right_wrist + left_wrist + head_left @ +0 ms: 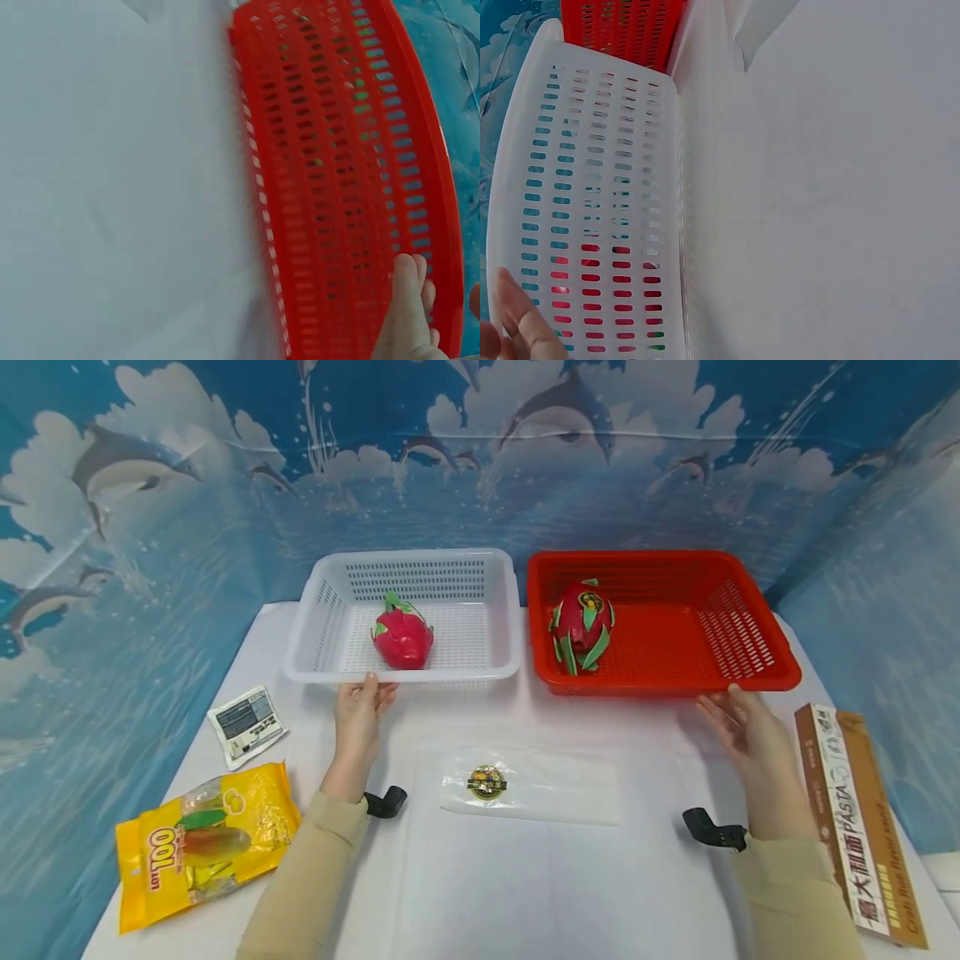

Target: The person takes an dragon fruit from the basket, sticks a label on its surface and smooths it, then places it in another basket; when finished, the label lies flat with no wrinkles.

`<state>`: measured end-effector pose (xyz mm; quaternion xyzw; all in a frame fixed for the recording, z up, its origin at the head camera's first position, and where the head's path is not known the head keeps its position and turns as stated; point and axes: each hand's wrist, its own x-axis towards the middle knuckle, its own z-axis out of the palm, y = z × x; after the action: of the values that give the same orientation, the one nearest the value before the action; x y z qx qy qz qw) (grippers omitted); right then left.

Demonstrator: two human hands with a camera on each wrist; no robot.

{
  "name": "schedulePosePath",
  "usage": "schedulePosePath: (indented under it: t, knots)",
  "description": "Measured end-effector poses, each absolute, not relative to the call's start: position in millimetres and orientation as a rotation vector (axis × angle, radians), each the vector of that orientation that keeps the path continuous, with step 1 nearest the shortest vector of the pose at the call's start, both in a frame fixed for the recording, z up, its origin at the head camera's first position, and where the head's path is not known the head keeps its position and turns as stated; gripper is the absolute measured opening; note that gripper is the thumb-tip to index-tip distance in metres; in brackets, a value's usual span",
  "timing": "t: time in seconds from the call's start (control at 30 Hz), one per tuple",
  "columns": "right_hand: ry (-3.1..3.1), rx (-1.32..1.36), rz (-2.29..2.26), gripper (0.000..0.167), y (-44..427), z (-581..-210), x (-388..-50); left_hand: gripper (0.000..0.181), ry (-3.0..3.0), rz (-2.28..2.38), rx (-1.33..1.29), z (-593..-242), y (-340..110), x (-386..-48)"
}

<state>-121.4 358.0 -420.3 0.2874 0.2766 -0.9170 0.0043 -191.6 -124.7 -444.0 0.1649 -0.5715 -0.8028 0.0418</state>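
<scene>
At the far left of the white-covered bench (525, 893), one yellow bag (210, 843) with a mango picture lies to the left of the person's left forearm, and one small white packet (247, 727) with a dark printed panel lies beyond it, left of the left hand (357, 718). Two hands are in view, each at one of two baskets. The left hand pinches the near rim of the one white basket (468, 675), thumb over the edge and fingers against the outer wall. Inside, just beyond that hand, sits one dragon fruit (405, 639). Between the two hands, nearer the person, lies one flat plastic wrapper (562, 792) bearing one round sticker (487, 782). The one red basket (660, 639) holds a second dragon fruit (583, 622), ahead and left of the right hand (757, 735). The right hand pinches this basket's near rim toward its right end, fingers along the outer wall. One long pasta box (862, 827) lies right of the right hand.
</scene>
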Motion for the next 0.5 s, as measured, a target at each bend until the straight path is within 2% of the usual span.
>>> schedulePosePath:
  t: [0.2,0.37,0.5]
  knots:
    - [1.422,0.576,-2.525,0.011,320,-420,-117,0.028,-1.750,-2.442,0.472,-446,-125,-191]
    - [1.761,0.293,-2.236,0.018,274,-403,-120,0.034,-1.746,-2.453,0.471,-446,-125,-192]
    - [1.908,0.148,-2.064,0.025,231,-385,-133,0.032,-1.756,-2.455,0.470,-445,-126,-191]
